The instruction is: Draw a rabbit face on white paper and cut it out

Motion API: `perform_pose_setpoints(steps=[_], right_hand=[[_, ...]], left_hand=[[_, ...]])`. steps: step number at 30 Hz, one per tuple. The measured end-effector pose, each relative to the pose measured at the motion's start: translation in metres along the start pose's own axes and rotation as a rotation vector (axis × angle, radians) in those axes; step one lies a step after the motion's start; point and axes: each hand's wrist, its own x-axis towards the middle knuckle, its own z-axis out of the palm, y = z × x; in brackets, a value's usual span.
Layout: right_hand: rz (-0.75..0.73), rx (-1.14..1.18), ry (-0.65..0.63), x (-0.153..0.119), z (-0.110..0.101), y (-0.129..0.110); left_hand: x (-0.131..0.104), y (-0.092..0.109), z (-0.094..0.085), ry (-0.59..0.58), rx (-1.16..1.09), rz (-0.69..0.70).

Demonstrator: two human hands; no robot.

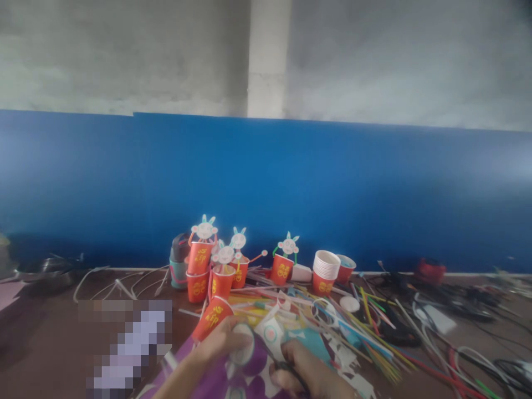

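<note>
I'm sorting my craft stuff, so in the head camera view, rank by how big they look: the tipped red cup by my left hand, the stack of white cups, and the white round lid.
Largest to smallest:
1. Tipped red cup, though it's nearest the camera, so unsure
2. Stack of white cups, looks close in size
3. White round lid

A: How many bunny cups (199,256) stand by the bench's far edge?
B: Four, each with a paper rabbit head on top. One more red cup (211,317) lies tipped near the front edge.
A: Anything stacked?
B: One stack of white-rimmed cups (325,270). The straws (376,338) are too many to count
</note>
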Motion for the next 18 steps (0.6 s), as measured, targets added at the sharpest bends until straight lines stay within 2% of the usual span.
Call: perform_pose_setpoints(steps=[5, 13, 16, 18], right_hand=[[0.051, 0.017, -0.019, 0.000, -0.001, -0.001], [0.083, 0.015, -0.004, -0.003, 0.002, -0.019], [0.049, 0.033, 0.006, -0.002, 0.003, -0.015], [0.053, 0.051, 0.058, 0.000, 0.002, -0.008]], left_hand=[[0.000, -0.001, -0.004, -0.034, 0.039, -0.019], [-0.005, 0.002, -0.002, -0.036, 0.012, -0.022], [-0.008, 0.003, 0.000, -0.060, -0.020, 0.011], [-0.010, 0.003, 0.004, -0.085, -0.024, 0.039]])
